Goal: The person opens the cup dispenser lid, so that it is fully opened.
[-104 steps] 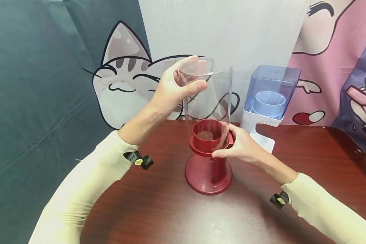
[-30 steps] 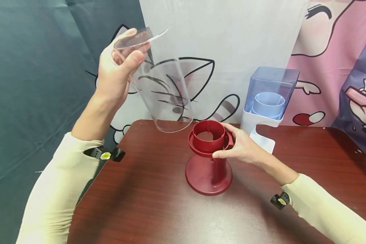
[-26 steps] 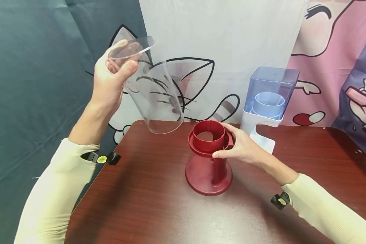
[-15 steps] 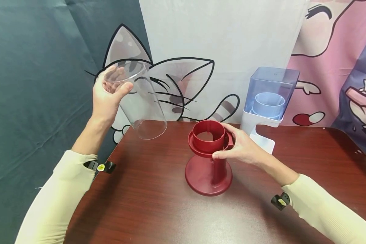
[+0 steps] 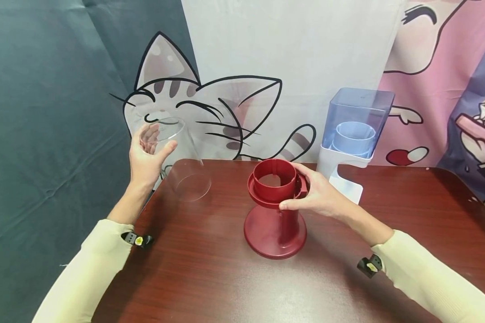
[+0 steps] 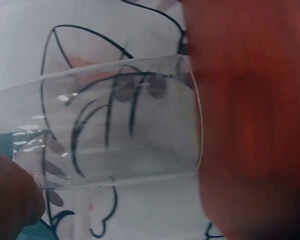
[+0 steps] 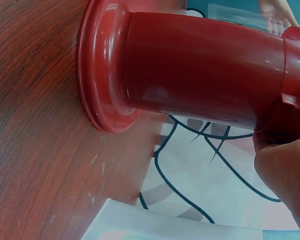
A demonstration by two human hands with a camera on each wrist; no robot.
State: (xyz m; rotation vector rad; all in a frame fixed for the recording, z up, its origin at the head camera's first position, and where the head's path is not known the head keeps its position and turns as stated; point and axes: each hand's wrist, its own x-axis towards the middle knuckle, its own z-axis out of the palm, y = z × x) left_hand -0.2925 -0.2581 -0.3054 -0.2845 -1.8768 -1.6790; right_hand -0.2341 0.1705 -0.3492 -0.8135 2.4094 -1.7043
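A clear, open-ended plastic cylinder (image 5: 189,154) leans to one side over the rear left of the table. My left hand (image 5: 142,159) grips it near the upper rim, thumb on the near side and fingers seen through the wall. The left wrist view shows the clear wall (image 6: 135,120) along its length; whether the lower end touches the table I cannot tell. A red dispenser stand (image 5: 275,233) with a round base and a ring-shaped top stands upright mid-table. Around its top collar curls my right hand (image 5: 321,190); some fingers are hidden behind it.
Behind and right of the red stand is a white dispenser (image 5: 345,186) with a translucent blue box-shaped container (image 5: 359,112). Both stand on the dark red wooden table (image 5: 210,273). A printed cat backdrop (image 5: 242,116) hangs close behind the table's rear edge.
The cylinder has come off the red stand's top and moved left, tilting, then down towards the table in my left hand. My right hand has stayed on the stand.
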